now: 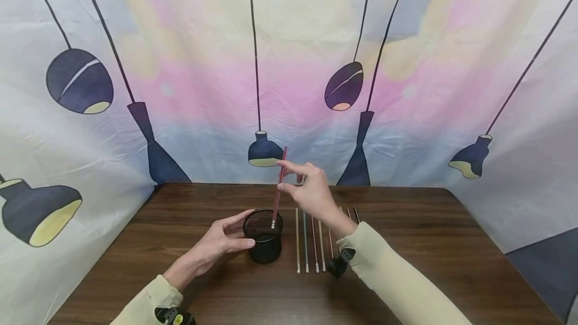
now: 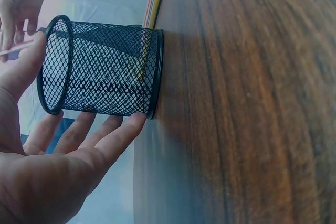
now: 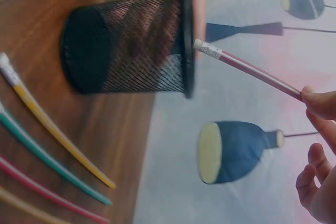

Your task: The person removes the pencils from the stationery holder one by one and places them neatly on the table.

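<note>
A black mesh pencil cup stands upright on the table. My left hand holds it from the left side, thumb near the rim and fingers spread along the mesh, as the left wrist view shows on the cup. My right hand pinches a red pencil between thumb and fingers. The pencil slants with its white eraser end down at the cup's mouth. In the right wrist view, the eraser end of the pencil appears just at the rim. No pencil is visible inside the cup.
Several pencils lie side by side right of the cup, among them a yellow pencil and a teal pencil; the right forearm hides some. The brown wooden table meets a cloth backdrop printed with lamps.
</note>
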The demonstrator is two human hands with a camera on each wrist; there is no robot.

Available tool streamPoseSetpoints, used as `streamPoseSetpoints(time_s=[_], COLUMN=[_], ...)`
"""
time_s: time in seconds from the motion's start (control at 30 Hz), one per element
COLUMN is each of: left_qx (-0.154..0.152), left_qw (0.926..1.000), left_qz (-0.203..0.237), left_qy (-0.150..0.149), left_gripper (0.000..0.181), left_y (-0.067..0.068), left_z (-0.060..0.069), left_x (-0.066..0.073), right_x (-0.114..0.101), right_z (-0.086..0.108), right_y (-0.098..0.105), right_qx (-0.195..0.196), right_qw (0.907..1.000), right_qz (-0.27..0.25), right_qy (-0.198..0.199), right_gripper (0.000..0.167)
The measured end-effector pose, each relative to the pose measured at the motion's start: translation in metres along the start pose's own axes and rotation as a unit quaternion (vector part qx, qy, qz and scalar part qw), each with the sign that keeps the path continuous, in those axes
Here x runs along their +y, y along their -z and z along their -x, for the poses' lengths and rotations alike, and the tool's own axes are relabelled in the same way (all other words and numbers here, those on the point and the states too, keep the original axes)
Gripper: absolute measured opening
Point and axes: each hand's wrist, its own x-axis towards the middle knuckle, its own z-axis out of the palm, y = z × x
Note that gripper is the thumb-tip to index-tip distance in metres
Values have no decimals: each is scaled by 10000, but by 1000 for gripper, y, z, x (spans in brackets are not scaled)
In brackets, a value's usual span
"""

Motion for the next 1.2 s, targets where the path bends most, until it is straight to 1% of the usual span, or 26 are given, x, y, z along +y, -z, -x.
streamPoseSetpoints(time_s=[0.17,0.33,0.47,0.57,0.7,0.8,0.97,1.1,1.2], left_qx=[-51,-25,-26,-32,-38,-50,-67,-67,-44], left_qw=[10000,10000,10000,10000,10000,10000,10000,10000,10000], left_qz=[41,-2,-9,-4,11,17,-9,1,20], left_qy=[3,18,34,50,64,60,61,41,31], left_gripper=[82,81,80,80,82,84,85,83,84], left_y=[0,0,0,0,0,-1,-2,-2,-3], left_z=[-1,0,0,1,1,0,0,-1,-1], left_x=[0,0,0,1,1,1,1,1,1], right_x=[2,17,28,35,49,60,76,86,94], right_z=[1,8,16,22,31,37,45,50,54], right_y=[25,50,71,86,104,115,132,146,154], right_qx=[175,320,291,162,-25,-100,-331,-603,-845], right_qw=[9998,9992,9989,9980,9943,9913,9873,9840,9789], right_qz=[-4,207,355,526,839,1041,1260,1319,1381], right_qy=[51,94,-41,-299,-653,-794,-912,-1030,-1248], right_gripper=[52,51,52,53,52,51,50,50,51])
